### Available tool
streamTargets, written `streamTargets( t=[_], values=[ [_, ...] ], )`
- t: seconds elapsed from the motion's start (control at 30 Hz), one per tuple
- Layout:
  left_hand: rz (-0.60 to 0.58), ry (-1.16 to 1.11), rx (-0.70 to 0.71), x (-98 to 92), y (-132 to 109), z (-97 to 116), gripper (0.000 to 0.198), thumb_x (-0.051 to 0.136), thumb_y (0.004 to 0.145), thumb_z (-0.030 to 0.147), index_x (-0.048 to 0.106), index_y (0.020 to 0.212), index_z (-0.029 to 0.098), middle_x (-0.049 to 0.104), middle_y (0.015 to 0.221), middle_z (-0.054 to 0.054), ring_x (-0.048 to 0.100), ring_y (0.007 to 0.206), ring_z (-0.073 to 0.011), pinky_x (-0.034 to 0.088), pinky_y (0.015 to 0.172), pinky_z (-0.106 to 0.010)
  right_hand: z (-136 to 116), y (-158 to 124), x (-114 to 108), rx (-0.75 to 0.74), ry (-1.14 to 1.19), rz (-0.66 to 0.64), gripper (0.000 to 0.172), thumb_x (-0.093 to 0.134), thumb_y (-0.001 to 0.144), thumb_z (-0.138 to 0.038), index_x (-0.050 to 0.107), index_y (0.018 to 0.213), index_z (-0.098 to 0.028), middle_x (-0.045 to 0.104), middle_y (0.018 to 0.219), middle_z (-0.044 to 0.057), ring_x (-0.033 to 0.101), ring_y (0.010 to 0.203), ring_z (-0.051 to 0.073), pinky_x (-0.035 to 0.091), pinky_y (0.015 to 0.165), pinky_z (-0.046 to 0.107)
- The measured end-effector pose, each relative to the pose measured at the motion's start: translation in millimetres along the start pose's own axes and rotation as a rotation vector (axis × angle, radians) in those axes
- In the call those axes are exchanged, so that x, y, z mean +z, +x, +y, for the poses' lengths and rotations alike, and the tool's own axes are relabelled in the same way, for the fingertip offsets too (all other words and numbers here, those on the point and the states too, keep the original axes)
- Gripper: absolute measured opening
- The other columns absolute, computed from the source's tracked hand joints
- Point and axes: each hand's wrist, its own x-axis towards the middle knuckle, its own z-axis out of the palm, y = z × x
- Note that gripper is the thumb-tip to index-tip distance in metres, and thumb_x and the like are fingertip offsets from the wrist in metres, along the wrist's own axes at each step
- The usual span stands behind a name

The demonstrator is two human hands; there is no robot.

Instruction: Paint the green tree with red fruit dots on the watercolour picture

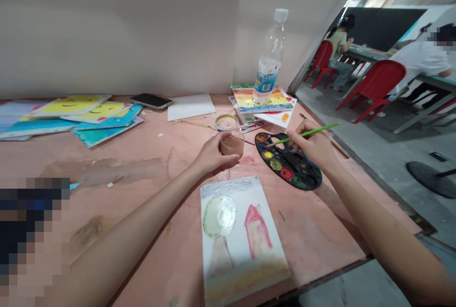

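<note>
Green paintbrush in right hand, left gripping cup.

Our left forearm reaches in bare from the lower left, angling up toward the middle of the view; our left hand has its fingers curled forward in a loose wrap. Our right forearm comes in from the lower right; our right hand stands apart, bent at the wrist, its fingertips pinched in a pen-like grip.
</note>
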Motion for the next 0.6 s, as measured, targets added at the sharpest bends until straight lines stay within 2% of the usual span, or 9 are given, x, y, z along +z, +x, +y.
streamTargets(
  t=[0.1,0.2,0.3,0.37,0.47,0.6],
  values=[
    [0.007,-0.002,-0.002,0.2,-3.0,2.2,0.066,0.080,0.061,0.029,0.059,0.123,0.019,0.069,0.119,-0.006,0.066,0.107,-0.0266,0.053,0.091,-0.036,-11.0,-0.8,-1.3,-0.004,0.043,0.020,0.030,0.076,0.078,-0.035,0.054,0.063,-0.021,0.061,0.052,-0.001,0.054,0.043,0.013,0.041,0.043,0.025],
    [0.015,0.014,0.005,0.3,-6.4,5.2,0.070,0.080,0.061,0.028,0.057,0.126,0.017,0.068,0.122,-0.008,0.064,0.111,-0.0276,0.052,0.093,-0.037,-28.0,-0.9,-9.7,-0.011,0.124,0.129,0.035,0.078,0.073,-0.036,0.050,0.059,-0.023,0.059,0.048,-0.002,0.051,0.039,0.013,0.037,0.040,0.025],
    [0.009,0.035,0.024,1.0,-6.0,3.0,0.075,0.082,0.061,0.028,0.055,0.130,0.018,0.066,0.126,-0.008,0.063,0.115,-0.0273,0.050,0.096,-0.038,-42.0,-4.6,-18.8,-0.016,0.229,0.226,0.037,0.080,0.070,-0.038,0.047,0.061,-0.024,0.057,0.047,-0.002,0.050,0.037,0.013,0.034,0.036,0.025],
    [0.003,0.055,0.039,1.6,-4.3,-2.0,0.078,0.083,0.062,0.028,0.052,0.133,0.018,0.065,0.127,-0.009,0.062,0.115,-0.0267,0.050,0.096,-0.037,-47.7,-12.3,-19.6,-0.016,0.277,0.237,0.033,0.082,0.069,-0.035,0.052,0.067,-0.024,0.059,0.050,-0.002,0.054,0.040,0.016,0.037,0.036,0.026],
    [0.009,0.106,0.054,0.5,-5.9,-10.6,0.077,0.085,0.060,0.031,0.053,0.129,0.019,0.064,0.125,-0.008,0.062,0.112,-0.0264,0.050,0.093,-0.037,-54.6,-30.1,-10.2,0.023,0.259,0.113,0.028,0.084,0.071,-0.030,0.058,0.075,-0.023,0.062,0.056,-0.002,0.058,0.044,0.017,0.042,0.039,0.027],
    [0.047,0.204,0.032,-6.8,-19.4,-16.5,0.064,0.087,0.057,0.034,0.057,0.112,0.019,0.065,0.111,-0.007,0.062,0.102,-0.0270,0.050,0.084,-0.037,-60.5,-49.9,7.8,0.008,0.111,-0.092,0.027,0.079,0.078,-0.034,0.056,0.070,-0.022,0.060,0.056,-0.002,0.055,0.046,0.014,0.039,0.042,0.025]
  ],
)
